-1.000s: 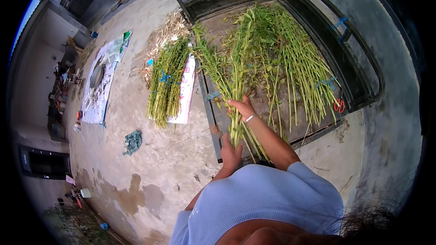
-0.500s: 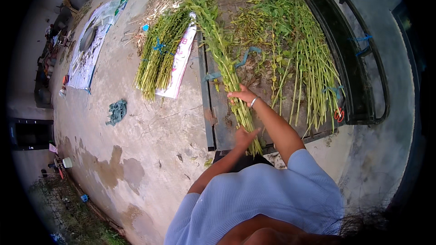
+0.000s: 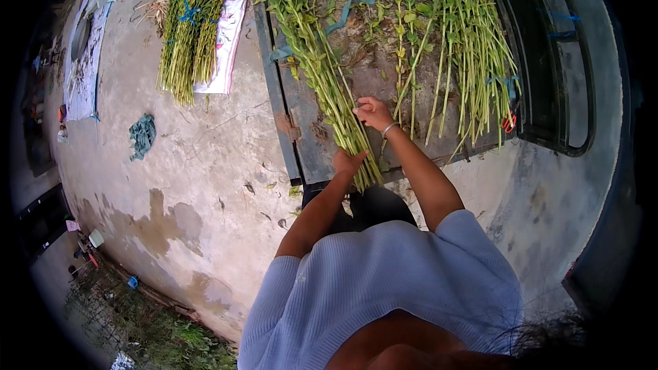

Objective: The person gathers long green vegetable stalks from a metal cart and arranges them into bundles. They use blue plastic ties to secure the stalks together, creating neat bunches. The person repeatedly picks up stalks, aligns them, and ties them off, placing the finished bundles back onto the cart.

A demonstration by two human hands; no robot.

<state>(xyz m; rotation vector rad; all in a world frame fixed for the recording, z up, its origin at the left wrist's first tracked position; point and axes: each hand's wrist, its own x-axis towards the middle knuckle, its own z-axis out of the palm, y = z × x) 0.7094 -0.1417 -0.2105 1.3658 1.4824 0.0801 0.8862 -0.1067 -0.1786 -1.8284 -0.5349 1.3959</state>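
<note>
Two hands were at one bunch of green stalks (image 3: 317, 72), which lay on the left side of the cart bed (image 3: 312, 164). Its long axis ran aslant, leafy tops up and to the left, bare butt ends down and to the right, pointing at the person's body.

The left hand (image 3: 348, 162) was curled over the bunch near the butt ends, its grip filled with stalks, so nearly the whole length stretched away ahead of it. The right hand (image 3: 375, 112) was farther up, at the right edge of the bunch, fingers bent and their tips against the outer stalks; whether they pinched a stem could not be told.

A blue-green strip (image 3: 353, 5) crossed beneath the bunch, showing on both sides of it. It lay beyond both hands, toward the tops, with the right hand the nearer. Its right end was well ahead of that hand; its left part reached the cart's edge.

More stalks (image 3: 473, 68) lay along the right side of the bed, well apart from the hands, with red loops (image 3: 508, 122) by their lower ends. On the ground to the left, a tied bundle (image 3: 188, 48) rested partly on a white sack (image 3: 229, 41).
</note>
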